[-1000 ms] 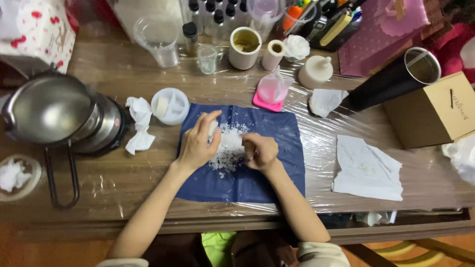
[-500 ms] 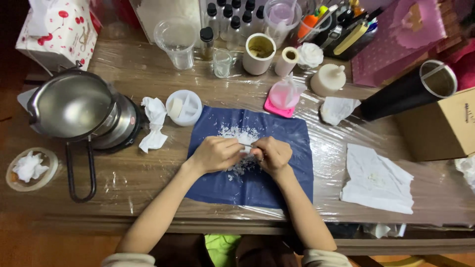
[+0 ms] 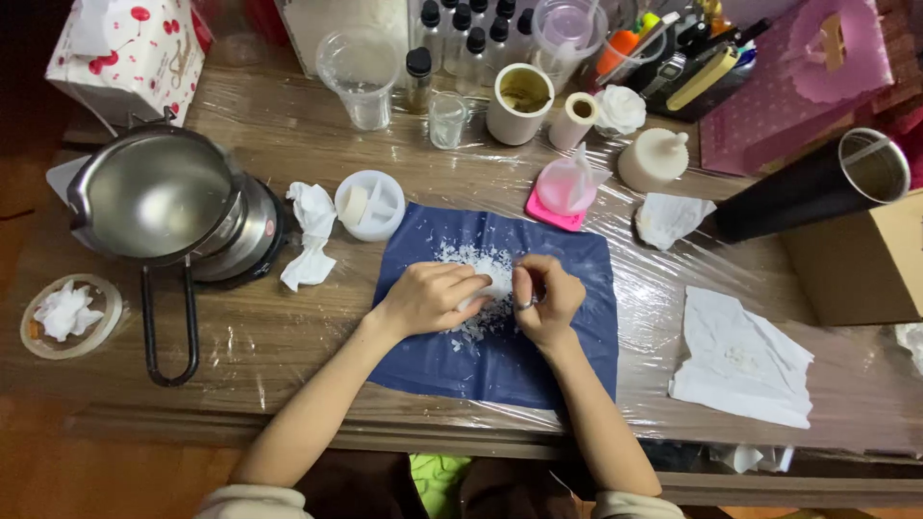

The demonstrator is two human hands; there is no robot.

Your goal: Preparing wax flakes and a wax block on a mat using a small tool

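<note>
Hiding most of a small white lump [image 3: 492, 284] between both hands, so hard to tell what kind of solid, or its full shape. Lying over the middle of a dark blue cloth [image 3: 500, 365] spread on the plastic-wrapped wooden table [image 3: 240, 336], with white shavings [image 3: 471, 258] scattered on the cloth just above and below the hands. Left hand [image 3: 428, 298]: curled loosely, fingers bent down over the lump's left side and touching it. Right hand [image 3: 546, 298]: closed tight, pinching something small and metallic [image 3: 527, 304] against the lump; too small to make out, whether blade or ring cannot be told. Cut off at the lower edge: both forearms and pale sleeves. Beside the cloth's upper left corner, a round white mould [image 3: 369, 205] and crumpled tissue [image 3: 310, 235]; further left, a steel melting pot [image 3: 159, 197] on its heater. At the cloth's upper right corner, a pink square pad [image 3: 553, 212] under a clear cup.
</note>
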